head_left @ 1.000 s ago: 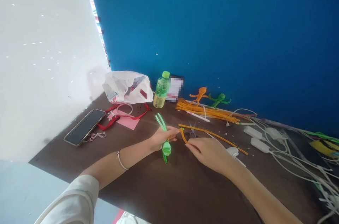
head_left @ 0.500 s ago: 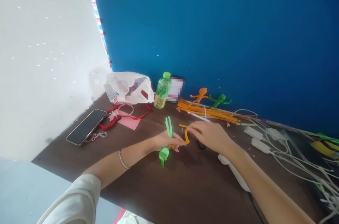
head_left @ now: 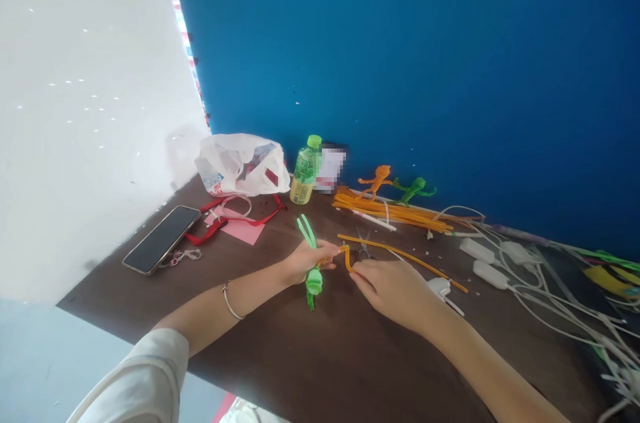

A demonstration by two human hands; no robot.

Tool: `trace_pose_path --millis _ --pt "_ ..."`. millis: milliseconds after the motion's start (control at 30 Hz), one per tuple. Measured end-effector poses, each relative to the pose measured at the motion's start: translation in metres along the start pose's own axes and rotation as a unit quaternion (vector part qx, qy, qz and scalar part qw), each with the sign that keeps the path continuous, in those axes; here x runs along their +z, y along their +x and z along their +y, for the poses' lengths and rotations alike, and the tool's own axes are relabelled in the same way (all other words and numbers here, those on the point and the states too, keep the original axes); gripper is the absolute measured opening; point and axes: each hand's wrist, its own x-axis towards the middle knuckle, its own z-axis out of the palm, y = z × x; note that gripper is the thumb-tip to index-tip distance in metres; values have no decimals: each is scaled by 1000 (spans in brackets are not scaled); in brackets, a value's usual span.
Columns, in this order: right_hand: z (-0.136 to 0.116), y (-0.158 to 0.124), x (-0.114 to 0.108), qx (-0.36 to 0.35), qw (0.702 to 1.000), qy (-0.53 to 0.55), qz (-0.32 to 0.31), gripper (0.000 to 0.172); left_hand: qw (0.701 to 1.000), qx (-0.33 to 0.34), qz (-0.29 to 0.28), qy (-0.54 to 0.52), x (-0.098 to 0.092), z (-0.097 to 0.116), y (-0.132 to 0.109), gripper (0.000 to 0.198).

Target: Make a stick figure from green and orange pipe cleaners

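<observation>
Working just above the dark wooden tabletop [head_left: 350,360], the person's left hand [head_left: 305,262], with a thin bracelet [head_left: 229,301] at the wrist, has its fingers closed around a green pipe-cleaner figure [head_left: 313,281], whose long strands stick up past the hand. The right hand [head_left: 393,291] sits just beside it, fingers curled and pinched on the bent end of an orange pipe cleaner [head_left: 400,255], whose long tail runs off across the table. There is open table in front of both hands, back to the near edge, while a small pair of scissors [head_left: 363,244] lies just beyond the orange bend and a white plug [head_left: 440,287] sits near the right hand. Further left, a phone [head_left: 161,240] lies close to the table's left edge, near a red strap [head_left: 213,226] and pink paper [head_left: 240,232]. Along the back edge, against the blue wall [head_left: 400,63], stand a plastic bag [head_left: 241,165] and a green-capped bottle [head_left: 306,170], then a bundle of orange pipe cleaners [head_left: 390,213] with small orange [head_left: 376,181] and green figures [head_left: 414,188] propped behind it. White cables [head_left: 560,303] tangle at the far right.
</observation>
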Motion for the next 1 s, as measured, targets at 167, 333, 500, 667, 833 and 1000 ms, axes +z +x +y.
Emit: trace_pose_path --millis 167,333,500,667,833,1000 --pt "2 2 -8 -39 998 -32 42 31 998 7 -12 63 0 -3 2 30" --pt "21 10 -16 1 998 8 64 32 991 -38 -67 113 -2 -2 0 24" --pt "27 15 -9 40 992 100 63 32 979 -56 -137 139 -4 -2 -2 17" --pt "21 17 5 57 981 186 20 32 973 -66 -180 129 -5 1 -8 21" --pt "15 17 20 76 971 228 -19 34 987 -21 -144 69 -1 6 -12 30" --pt "-2 7 30 64 989 131 -9 32 997 26 -46 60 3 5 -7 32"
